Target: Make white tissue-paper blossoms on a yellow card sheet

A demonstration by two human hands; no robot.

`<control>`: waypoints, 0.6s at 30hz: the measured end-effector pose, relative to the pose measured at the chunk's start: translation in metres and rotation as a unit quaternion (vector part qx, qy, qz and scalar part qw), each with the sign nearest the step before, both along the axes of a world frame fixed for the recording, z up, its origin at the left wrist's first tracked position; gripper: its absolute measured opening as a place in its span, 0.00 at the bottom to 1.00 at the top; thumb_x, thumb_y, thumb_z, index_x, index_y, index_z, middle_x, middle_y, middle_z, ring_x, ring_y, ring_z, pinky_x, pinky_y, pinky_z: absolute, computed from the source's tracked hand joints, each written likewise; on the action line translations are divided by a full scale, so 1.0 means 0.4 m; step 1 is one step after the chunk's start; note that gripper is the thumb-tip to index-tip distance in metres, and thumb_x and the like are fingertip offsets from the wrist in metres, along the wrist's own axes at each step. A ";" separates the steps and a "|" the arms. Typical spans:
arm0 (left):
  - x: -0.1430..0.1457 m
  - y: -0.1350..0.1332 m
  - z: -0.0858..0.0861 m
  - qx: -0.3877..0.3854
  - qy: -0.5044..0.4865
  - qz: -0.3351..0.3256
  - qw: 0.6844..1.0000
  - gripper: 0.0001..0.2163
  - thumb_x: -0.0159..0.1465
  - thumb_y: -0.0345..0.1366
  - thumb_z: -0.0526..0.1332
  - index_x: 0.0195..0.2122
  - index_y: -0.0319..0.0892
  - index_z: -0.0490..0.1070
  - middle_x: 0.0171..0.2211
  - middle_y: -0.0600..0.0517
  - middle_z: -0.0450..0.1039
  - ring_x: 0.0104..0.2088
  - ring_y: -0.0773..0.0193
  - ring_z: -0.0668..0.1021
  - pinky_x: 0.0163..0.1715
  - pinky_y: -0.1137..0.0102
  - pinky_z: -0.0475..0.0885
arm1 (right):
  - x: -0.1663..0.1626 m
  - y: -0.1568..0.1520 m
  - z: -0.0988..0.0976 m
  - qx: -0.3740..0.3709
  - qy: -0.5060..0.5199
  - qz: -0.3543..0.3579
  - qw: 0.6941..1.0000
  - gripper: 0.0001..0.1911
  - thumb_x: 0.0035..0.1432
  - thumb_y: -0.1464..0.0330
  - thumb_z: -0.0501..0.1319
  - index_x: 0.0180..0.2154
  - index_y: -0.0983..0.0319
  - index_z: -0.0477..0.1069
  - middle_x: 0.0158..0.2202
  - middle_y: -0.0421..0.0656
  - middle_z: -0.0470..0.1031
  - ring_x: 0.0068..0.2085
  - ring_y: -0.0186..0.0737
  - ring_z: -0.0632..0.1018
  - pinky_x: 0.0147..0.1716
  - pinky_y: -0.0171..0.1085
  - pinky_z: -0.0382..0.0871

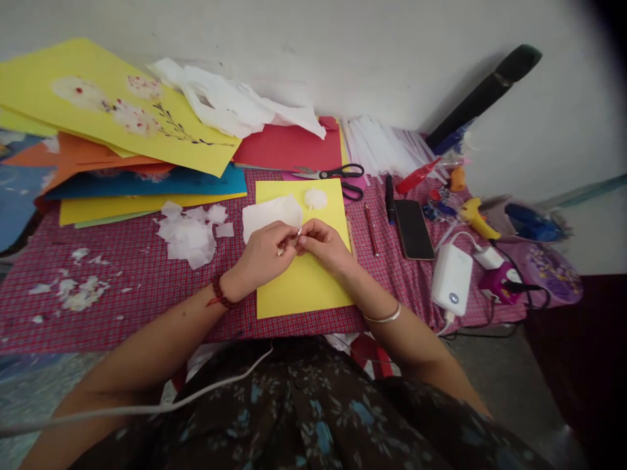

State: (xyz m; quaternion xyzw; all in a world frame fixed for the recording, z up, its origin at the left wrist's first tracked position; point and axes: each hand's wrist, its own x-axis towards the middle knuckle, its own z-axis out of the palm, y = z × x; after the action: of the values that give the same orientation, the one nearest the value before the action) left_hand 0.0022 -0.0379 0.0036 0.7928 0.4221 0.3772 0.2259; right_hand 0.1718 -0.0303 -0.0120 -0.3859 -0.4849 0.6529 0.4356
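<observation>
My left hand and my right hand meet over a yellow paper sheet on the red checked table. Both pinch a small piece of white tissue between their fingertips. A flat piece of white tissue lies on the sheet just behind my left hand. A small white tissue ball sits near the sheet's far edge.
Torn tissue pieces lie left of the sheet. Coloured paper sheets are stacked at the back left. Scissors, a pen, a phone, a white charger and a yellow glue gun are on the right.
</observation>
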 end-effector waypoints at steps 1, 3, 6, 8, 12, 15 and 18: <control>0.001 -0.001 -0.002 0.002 0.003 -0.004 1.000 0.08 0.58 0.25 0.55 0.35 0.41 0.71 0.30 0.51 0.74 0.31 0.63 0.76 0.31 0.69 0.68 | -0.001 0.000 0.001 0.007 -0.009 -0.006 1.000 0.22 0.44 0.54 0.73 0.30 0.61 0.67 0.25 0.35 0.72 0.26 0.30 0.73 0.30 0.33 0.70; 0.003 -0.002 -0.002 0.005 0.013 -0.007 1.000 0.08 0.60 0.26 0.54 0.34 0.41 0.72 0.30 0.50 0.74 0.31 0.62 0.76 0.32 0.68 0.68 | -0.004 -0.001 0.001 0.023 -0.030 -0.021 0.999 0.22 0.45 0.54 0.73 0.29 0.60 0.65 0.24 0.34 0.70 0.25 0.30 0.72 0.28 0.33 0.68; 0.007 -0.003 -0.001 -0.001 0.020 -0.001 1.000 0.08 0.62 0.27 0.54 0.31 0.42 0.72 0.29 0.50 0.74 0.31 0.63 0.75 0.31 0.68 0.67 | -0.006 -0.004 0.000 0.036 -0.061 -0.034 0.997 0.19 0.51 0.55 0.69 0.29 0.60 0.64 0.23 0.34 0.69 0.26 0.31 0.72 0.29 0.33 0.69; 0.009 -0.002 -0.001 -0.010 0.007 0.006 1.000 0.08 0.63 0.28 0.55 0.31 0.42 0.72 0.28 0.51 0.74 0.29 0.63 0.75 0.30 0.69 0.67 | -0.006 -0.004 -0.002 0.036 -0.072 -0.033 0.996 0.16 0.55 0.56 0.66 0.30 0.60 0.66 0.24 0.35 0.70 0.27 0.32 0.73 0.31 0.35 0.71; 0.008 0.002 -0.008 -0.039 -0.035 0.017 0.999 0.07 0.63 0.30 0.56 0.32 0.41 0.74 0.28 0.52 0.76 0.28 0.65 0.75 0.29 0.70 0.67 | -0.002 -0.003 -0.005 0.044 -0.073 -0.029 0.996 0.13 0.57 0.57 0.63 0.32 0.60 0.67 0.26 0.36 0.71 0.27 0.32 0.74 0.32 0.35 0.72; 0.010 0.003 -0.012 -0.075 -0.064 0.024 0.995 0.06 0.62 0.31 0.57 0.33 0.41 0.74 0.29 0.52 0.77 0.29 0.65 0.76 0.30 0.70 0.68 | -0.001 -0.003 -0.006 0.061 -0.076 -0.031 0.995 0.11 0.58 0.60 0.62 0.31 0.61 0.67 0.25 0.36 0.71 0.27 0.31 0.73 0.32 0.34 0.70; 0.014 0.000 -0.009 -0.116 -0.101 0.043 0.987 0.03 0.60 0.32 0.58 0.33 0.41 0.71 0.30 0.52 0.76 0.29 0.66 0.76 0.30 0.71 0.69 | -0.002 -0.003 -0.006 0.077 -0.089 -0.033 0.992 0.09 0.58 0.62 0.61 0.31 0.60 0.66 0.25 0.36 0.70 0.27 0.31 0.72 0.31 0.34 0.69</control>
State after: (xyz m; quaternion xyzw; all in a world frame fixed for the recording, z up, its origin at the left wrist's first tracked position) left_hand 0.0079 -0.0378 -0.0001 0.7003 0.4716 0.4131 0.3411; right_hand 0.1710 -0.0316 -0.0142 -0.4234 -0.5574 0.5617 0.4411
